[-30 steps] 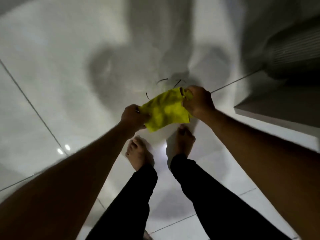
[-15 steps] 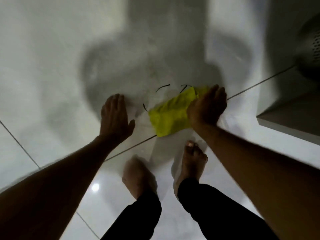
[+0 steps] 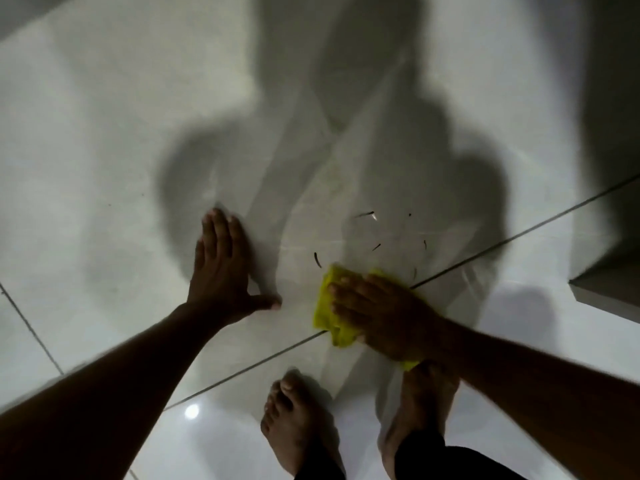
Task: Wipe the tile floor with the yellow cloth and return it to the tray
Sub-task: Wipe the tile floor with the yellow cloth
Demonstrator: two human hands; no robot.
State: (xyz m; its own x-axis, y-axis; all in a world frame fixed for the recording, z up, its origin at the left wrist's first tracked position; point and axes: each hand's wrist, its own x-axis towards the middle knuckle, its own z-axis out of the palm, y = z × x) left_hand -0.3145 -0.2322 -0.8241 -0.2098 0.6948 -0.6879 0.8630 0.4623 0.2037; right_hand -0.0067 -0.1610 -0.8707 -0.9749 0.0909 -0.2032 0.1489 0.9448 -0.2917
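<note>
The yellow cloth [image 3: 329,308] has been drawn back toward the feet within the last half second — it is now pinned flat on the tile floor [image 3: 104,168], across a grout line, under the right hand [image 3: 377,317], whose fingers are spread and pressing, not clenched. The left hand [image 3: 225,271] is kept braced on the tile, fingers released. Dark debris flecks [image 3: 375,246] are left uncovered beyond the cloth — wiping is judged unfinished. No tray is in view.

Glossy tile floor [image 3: 104,140], soft yellow cloth [image 3: 325,306]
</note>
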